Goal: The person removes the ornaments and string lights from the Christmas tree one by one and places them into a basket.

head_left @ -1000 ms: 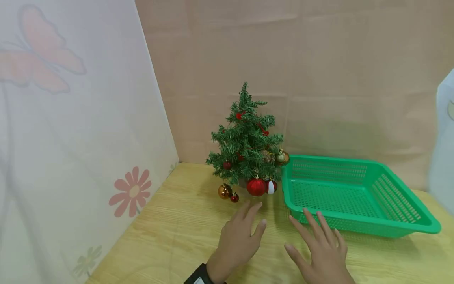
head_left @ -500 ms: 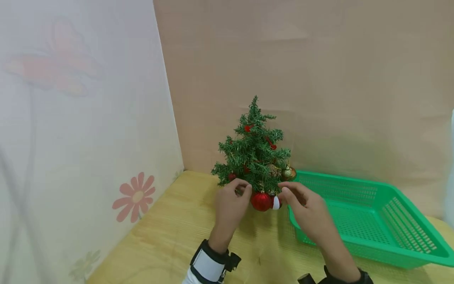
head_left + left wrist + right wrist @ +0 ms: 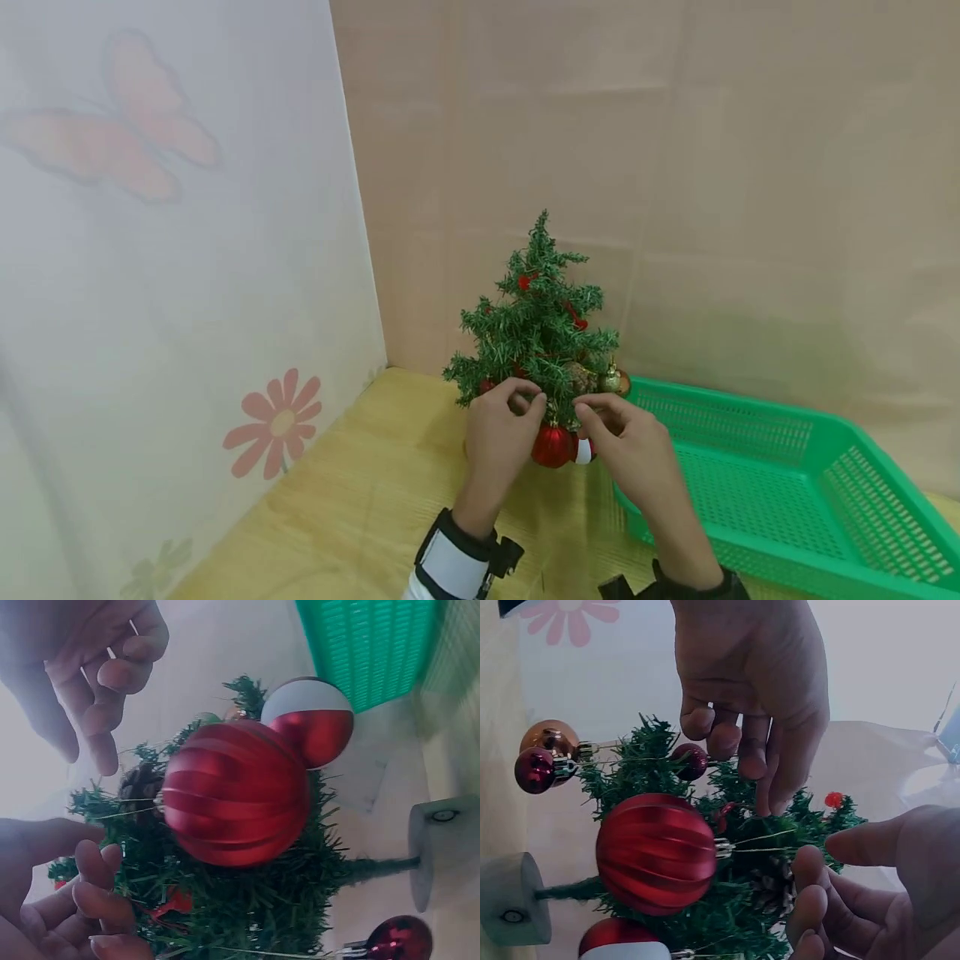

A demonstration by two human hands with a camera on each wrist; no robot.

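Nearest me on the head feed, the left strap [image 3: 452, 560] and right strap [image 3: 697, 586] circle the wrists. Beyond them, the left hand [image 3: 501, 433] and right hand [image 3: 630, 448] face each other, a narrow gap between them, fingers bent and each thumb close to its forefinger. The wrist feeds show me a thin gold loop [image 3: 761, 850] running up to the fingertips, but I cannot tell whether either hand has it pinched.

Below that gap, low at the front of the tree [image 3: 536, 329], is the red ribbed ball [image 3: 552, 448]. It is round, with no clear long axis; its cap points up, towards the treetop. A red-and-white ball [image 3: 584, 451] sits just beside it on the right.

The tree stands upright, long axis vertical, tip up, on a round base [image 3: 514, 904]. The green basket [image 3: 772, 500] takes up the room to the right, its left edge passing behind the right forearm. On the left I see tabletop [image 3: 337, 500] running out to the flowered panel [image 3: 217, 292]. The tan backdrop [image 3: 675, 167] rises behind the tree.
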